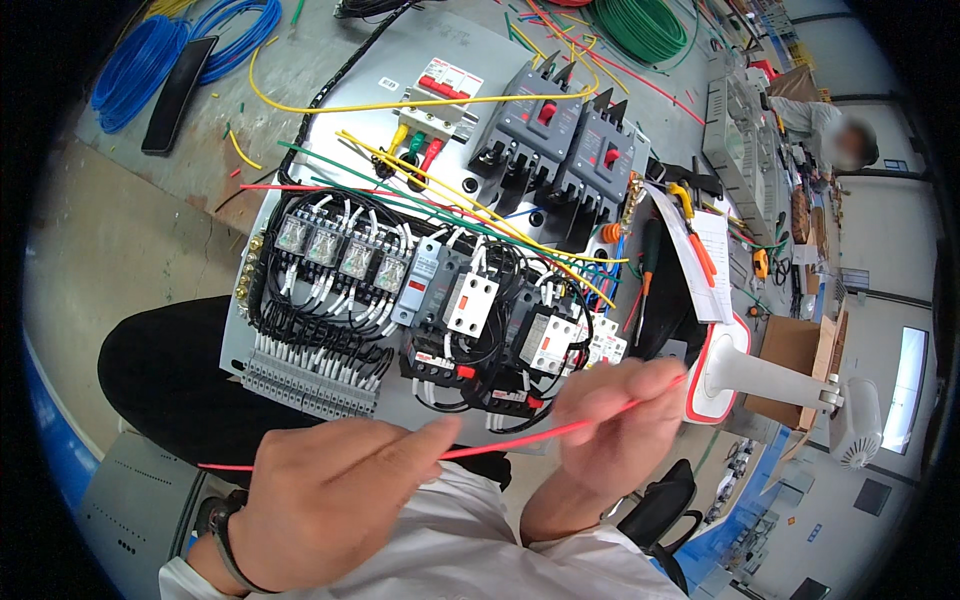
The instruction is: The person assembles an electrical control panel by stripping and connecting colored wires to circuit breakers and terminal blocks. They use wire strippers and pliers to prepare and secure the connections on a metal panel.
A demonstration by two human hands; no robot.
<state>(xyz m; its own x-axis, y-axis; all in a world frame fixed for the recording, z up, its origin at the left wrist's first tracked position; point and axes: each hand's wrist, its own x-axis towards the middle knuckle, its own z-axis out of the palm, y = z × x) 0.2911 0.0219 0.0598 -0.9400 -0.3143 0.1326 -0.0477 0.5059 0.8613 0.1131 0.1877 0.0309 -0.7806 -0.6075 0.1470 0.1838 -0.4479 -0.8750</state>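
Observation:
A length of red wire (515, 441) runs between my two hands, below the near edge of an electrical panel (375, 85). My left hand (335, 500) is closed round it, with one end sticking out to the left. At the right my right hand (615, 420), slightly blurred, pinches the wire near its other end. Just beyond the hands, the panel carries contactors (470, 305), clear relays (322, 246) and a grey terminal strip (310, 383). Loose yellow, green and red wires (480, 212) lie across its middle. Two large breakers (600, 158) stand farther back.
Blue wire coils (140, 72) and a black phone (180, 95) lie at the far left; a green coil (640, 28) is at the back. Orange-handled pliers (700, 255) rest on papers at the right, near a white fan (770, 385). Another person (820, 125) is farther off.

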